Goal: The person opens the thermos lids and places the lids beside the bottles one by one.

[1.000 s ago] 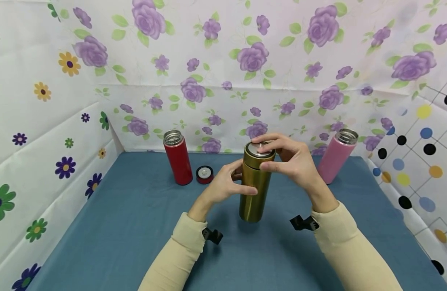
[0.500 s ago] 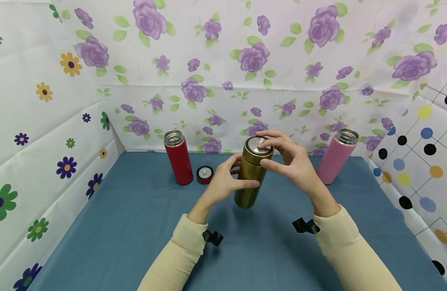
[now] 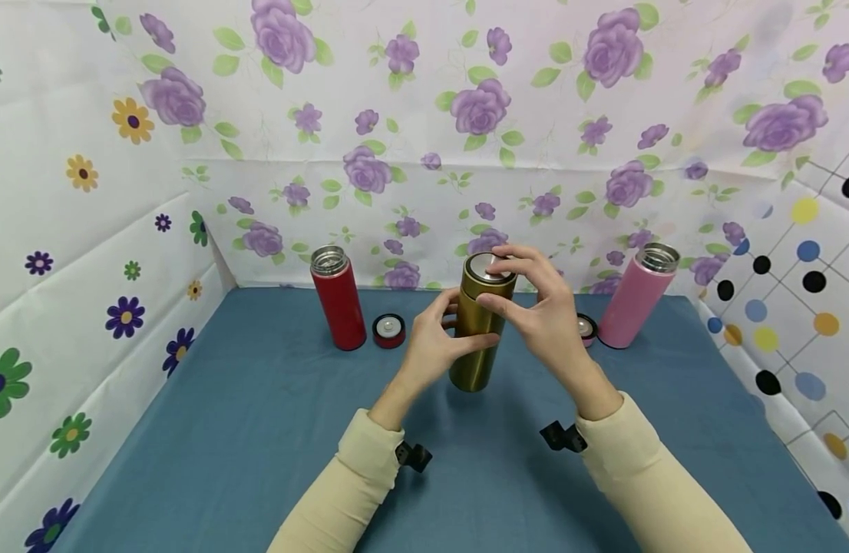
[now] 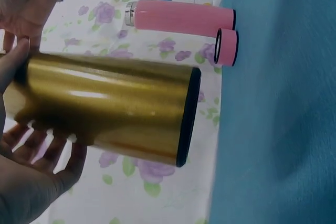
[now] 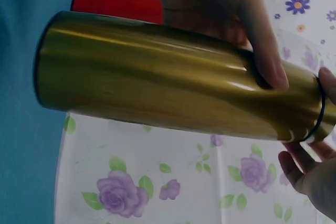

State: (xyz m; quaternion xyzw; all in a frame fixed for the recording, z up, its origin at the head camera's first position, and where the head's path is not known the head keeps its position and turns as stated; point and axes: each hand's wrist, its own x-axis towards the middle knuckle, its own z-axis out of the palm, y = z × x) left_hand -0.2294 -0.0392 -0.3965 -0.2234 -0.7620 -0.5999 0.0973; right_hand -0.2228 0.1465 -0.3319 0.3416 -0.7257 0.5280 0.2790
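Note:
A gold vacuum flask (image 3: 481, 316) with a steel-topped lid (image 3: 481, 265) is held slightly tilted, its base seemingly raised off the table. My left hand (image 3: 430, 346) grips its body, thumb on the near side and fingers curled round the left. My right hand (image 3: 547, 307) pinches the lid between thumb and fingers. In the left wrist view the flask (image 4: 115, 103) shows its black base rim. The right wrist view shows a dark seam between the flask's body (image 5: 157, 77) and lid, with right fingertips around it.
An open red flask (image 3: 340, 311) stands back left, its red cap (image 3: 388, 329) beside it. An open pink flask (image 3: 632, 303) stands back right, its pink cap (image 3: 586, 326) partly behind my right hand. Patterned cloth walls enclose the blue table (image 3: 245, 430).
The gold flask has risen from where it was a second ago, and its tilt has changed. My right hand has shifted slightly left, uncovering the pink cap.

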